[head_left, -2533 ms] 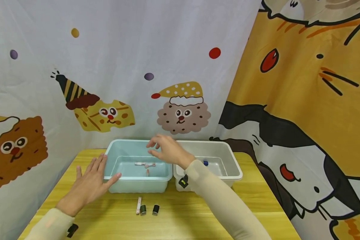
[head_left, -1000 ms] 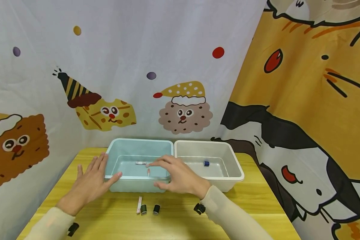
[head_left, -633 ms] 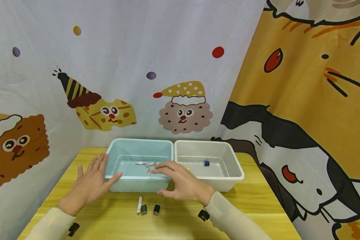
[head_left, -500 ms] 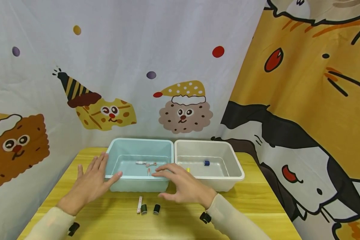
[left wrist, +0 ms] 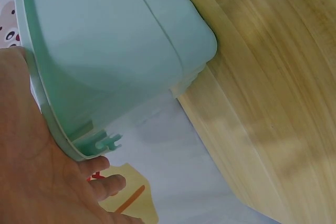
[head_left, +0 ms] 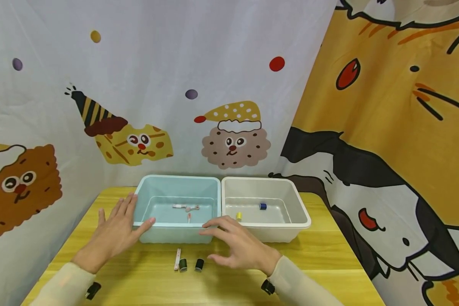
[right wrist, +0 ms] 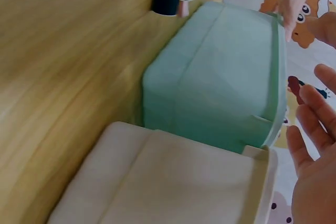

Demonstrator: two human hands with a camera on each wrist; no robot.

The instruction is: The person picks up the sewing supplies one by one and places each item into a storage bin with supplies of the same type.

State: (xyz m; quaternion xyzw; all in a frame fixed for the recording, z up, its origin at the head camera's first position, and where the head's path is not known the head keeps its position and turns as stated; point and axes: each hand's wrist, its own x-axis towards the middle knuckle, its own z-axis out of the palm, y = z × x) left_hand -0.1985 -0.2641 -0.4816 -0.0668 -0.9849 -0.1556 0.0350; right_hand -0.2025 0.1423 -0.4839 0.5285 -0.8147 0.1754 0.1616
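Note:
My left hand (head_left: 114, 233) rests with its fingers spread on the left rim of the light-blue bin (head_left: 172, 235); the left wrist view shows that hand against the rim too. Fingers loosely extended, my right hand (head_left: 240, 246) hovers before the bins and holds nothing. Inside the blue bin lie small folded pink-and-white strips, like tape measures (head_left: 179, 206). A yellow thread spool (head_left: 239, 216) and a blue thread spool (head_left: 262, 206) are in the white bin (head_left: 279, 234). On the table, left of my right hand, are a black spool (head_left: 199, 264), a dark green spool (head_left: 182, 265) and another pale strip (head_left: 177, 259).
The two bins stand side by side at the back of the wooden table (head_left: 290, 280), close to a printed curtain (head_left: 157, 85). A second orange curtain (head_left: 375, 106) hangs on the right, beside the table edge.
My right hand has come back from over the blue bin, toward me and to the right. The yellow spool in the white bin is now uncovered. My left hand stays on the rim.

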